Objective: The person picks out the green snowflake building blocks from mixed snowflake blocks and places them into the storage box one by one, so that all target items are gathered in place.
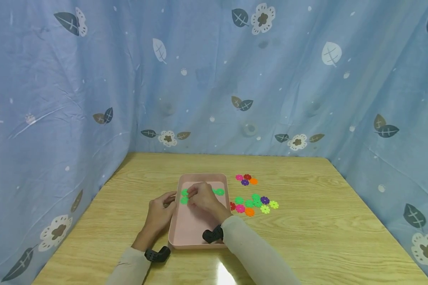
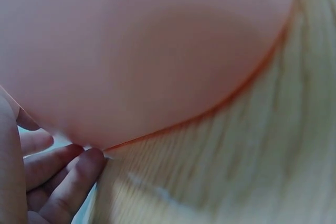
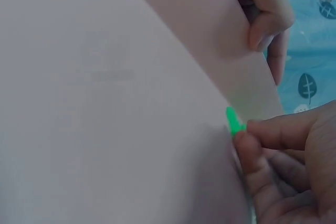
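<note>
One green piece (image 3: 235, 123) sits pinched between the right hand's fingers (image 3: 279, 131) over the tray (image 1: 190, 233).

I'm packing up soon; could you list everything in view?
Tray: one, pink, centre of head view
Table: one, pale wood-grain, under the tray
Curtain: one, printed blue, behind the table
Far flower discs: four; pink, red, orange, purple; right of tray's far end
Near flower discs: about ten; green, yellow-green, red, pink, orange, purple; right of tray
Tray discs: at least three, green, inside tray
Pinched piece: one, green, within the tray
Wrist cameras: two, black, on wrists
Sleeves: two, pale, on forearms
Left hand: one, bare, at tray's left rim
Right hand: one, bare, over the tray
</note>
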The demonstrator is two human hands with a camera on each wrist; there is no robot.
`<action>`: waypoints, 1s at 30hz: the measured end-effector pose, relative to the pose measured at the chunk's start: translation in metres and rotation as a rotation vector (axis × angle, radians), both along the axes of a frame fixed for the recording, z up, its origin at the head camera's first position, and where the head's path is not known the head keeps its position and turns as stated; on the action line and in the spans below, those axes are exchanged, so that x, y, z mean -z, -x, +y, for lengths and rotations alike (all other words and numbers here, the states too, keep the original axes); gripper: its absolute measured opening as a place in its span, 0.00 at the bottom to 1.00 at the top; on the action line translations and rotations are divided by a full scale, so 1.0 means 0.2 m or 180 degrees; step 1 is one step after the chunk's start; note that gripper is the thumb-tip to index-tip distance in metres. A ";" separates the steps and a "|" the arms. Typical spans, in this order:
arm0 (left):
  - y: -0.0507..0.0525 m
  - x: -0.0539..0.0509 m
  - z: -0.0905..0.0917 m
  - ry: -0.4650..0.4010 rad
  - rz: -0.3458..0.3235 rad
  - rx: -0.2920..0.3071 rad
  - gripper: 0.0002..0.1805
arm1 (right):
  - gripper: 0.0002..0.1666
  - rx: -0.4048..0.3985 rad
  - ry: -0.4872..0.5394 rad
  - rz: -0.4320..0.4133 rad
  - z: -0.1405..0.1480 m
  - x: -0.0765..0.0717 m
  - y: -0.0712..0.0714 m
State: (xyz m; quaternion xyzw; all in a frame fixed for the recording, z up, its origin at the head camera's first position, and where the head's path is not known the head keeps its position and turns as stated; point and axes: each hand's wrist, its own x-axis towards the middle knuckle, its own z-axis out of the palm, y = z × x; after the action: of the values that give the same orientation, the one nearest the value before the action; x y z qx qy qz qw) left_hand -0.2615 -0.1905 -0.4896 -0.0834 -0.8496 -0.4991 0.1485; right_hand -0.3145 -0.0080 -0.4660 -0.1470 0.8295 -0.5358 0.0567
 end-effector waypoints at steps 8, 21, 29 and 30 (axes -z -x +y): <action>0.00 0.00 -0.01 0.0008 -0.0021 -0.0029 0.20 | 0.24 -0.0080 0.0044 -0.0194 -0.01 -0.05 -0.02; -0.01 0.03 -0.01 0.0032 -0.0129 -0.0155 0.21 | 0.27 -0.0162 0.0206 0.0024 0.16 -0.19 -0.13; 0.00 0.01 0.00 0.0003 -0.0124 -0.0141 0.21 | 0.25 -0.0103 0.0112 0.0188 0.31 -0.31 -0.15; 0.00 0.01 0.00 -0.0009 -0.0124 -0.0136 0.21 | 0.25 -0.0106 0.0058 0.0202 0.33 -0.31 -0.14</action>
State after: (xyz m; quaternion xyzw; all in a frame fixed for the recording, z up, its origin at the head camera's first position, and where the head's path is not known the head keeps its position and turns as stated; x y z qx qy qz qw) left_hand -0.2619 -0.1906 -0.4922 -0.0553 -0.8533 -0.4985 0.1427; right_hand -0.2863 0.0586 -0.4030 -0.1782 0.8234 -0.5373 0.0378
